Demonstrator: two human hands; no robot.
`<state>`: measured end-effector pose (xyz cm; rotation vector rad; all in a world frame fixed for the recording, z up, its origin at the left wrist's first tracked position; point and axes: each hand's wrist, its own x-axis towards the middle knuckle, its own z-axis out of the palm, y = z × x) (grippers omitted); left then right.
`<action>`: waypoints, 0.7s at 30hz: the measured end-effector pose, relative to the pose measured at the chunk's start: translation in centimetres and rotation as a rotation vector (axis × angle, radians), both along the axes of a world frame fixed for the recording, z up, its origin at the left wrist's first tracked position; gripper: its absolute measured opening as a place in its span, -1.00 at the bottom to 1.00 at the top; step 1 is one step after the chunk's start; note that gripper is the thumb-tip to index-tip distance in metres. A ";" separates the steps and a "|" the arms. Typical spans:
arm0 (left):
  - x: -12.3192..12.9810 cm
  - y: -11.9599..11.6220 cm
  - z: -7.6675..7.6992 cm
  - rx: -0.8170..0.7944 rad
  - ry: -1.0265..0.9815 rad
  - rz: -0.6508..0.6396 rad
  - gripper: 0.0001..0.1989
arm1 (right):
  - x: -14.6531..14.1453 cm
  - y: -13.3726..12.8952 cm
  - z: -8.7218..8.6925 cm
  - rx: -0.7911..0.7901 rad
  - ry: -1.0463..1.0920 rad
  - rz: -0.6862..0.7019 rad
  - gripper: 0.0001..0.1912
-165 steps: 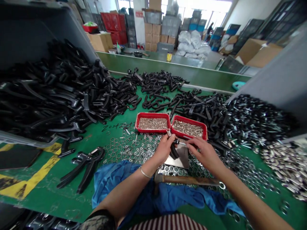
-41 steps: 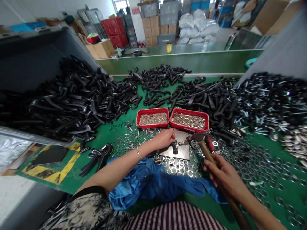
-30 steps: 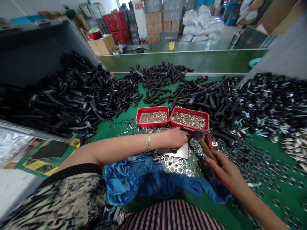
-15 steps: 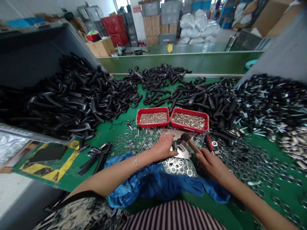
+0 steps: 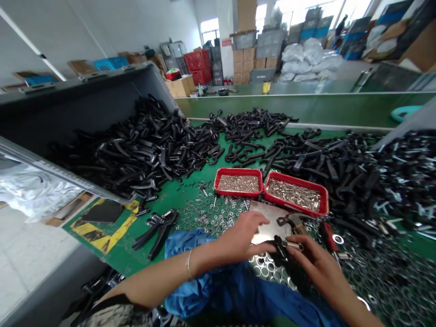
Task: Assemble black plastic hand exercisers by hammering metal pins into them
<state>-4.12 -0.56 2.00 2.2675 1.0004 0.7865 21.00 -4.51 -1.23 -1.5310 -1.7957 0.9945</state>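
Note:
My right hand (image 5: 318,268) is curled around a black plastic handle part (image 5: 281,256), and a threaded metal bolt (image 5: 293,245) sticks out of it between my fingers. My left hand (image 5: 240,236) lies beside that part with its fingers apart, holding nothing, over a flat steel plate (image 5: 269,222). A hammer head (image 5: 289,221) rests at the plate's right edge, and my right hand hides most of its wooden handle. Loose steel washers (image 5: 265,270) lie below the plate. A red-handled tool (image 5: 327,236) lies to the right.
Two red trays (image 5: 238,190) of small metal parts stand beyond the plate. Black plastic parts (image 5: 153,150) heap up from a grey bin (image 5: 85,95) onto the green bench (image 5: 190,195). Assembled black clamps (image 5: 158,234) lie at left, and a blue cloth (image 5: 204,277) lies near me.
My right hand has put the hammer down and now holds the black part with the bolt, lifted from under my left hand. The whole view has shifted as my head turned.

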 end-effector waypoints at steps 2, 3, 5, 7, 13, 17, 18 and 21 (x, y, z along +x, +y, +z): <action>-2.4 5.3 2.0 0.105 0.092 0.056 -0.70 | 0.6 -0.2 -0.7 0.128 -0.070 -0.028 -0.68; -3.4 8.5 2.8 0.125 0.143 0.123 -0.76 | 0.9 -0.4 -1.1 0.183 -0.094 -0.026 -0.70; -4.6 14.8 3.7 0.107 0.294 0.288 -0.77 | 1.1 -0.7 -1.4 0.268 -0.129 0.002 -0.73; -4.5 20.3 3.6 0.000 0.551 0.370 -0.77 | 0.8 -0.9 -1.5 0.312 -0.154 0.040 -0.74; 0.2 27.5 0.4 -0.147 0.671 0.424 -0.79 | -2.0 -1.4 -1.4 0.292 -0.118 0.005 -0.77; 1.3 28.7 0.4 -0.163 0.628 0.463 -0.72 | -2.6 -1.6 -2.1 0.100 0.059 -0.155 -0.76; 1.2 28.7 0.8 -0.141 0.613 0.472 -0.70 | -2.6 -1.6 -2.3 0.033 0.140 -0.200 -0.74; 0.8 26.6 2.3 0.015 0.330 0.463 -0.66 | -2.5 -1.5 -2.3 -0.141 0.410 -0.300 -0.67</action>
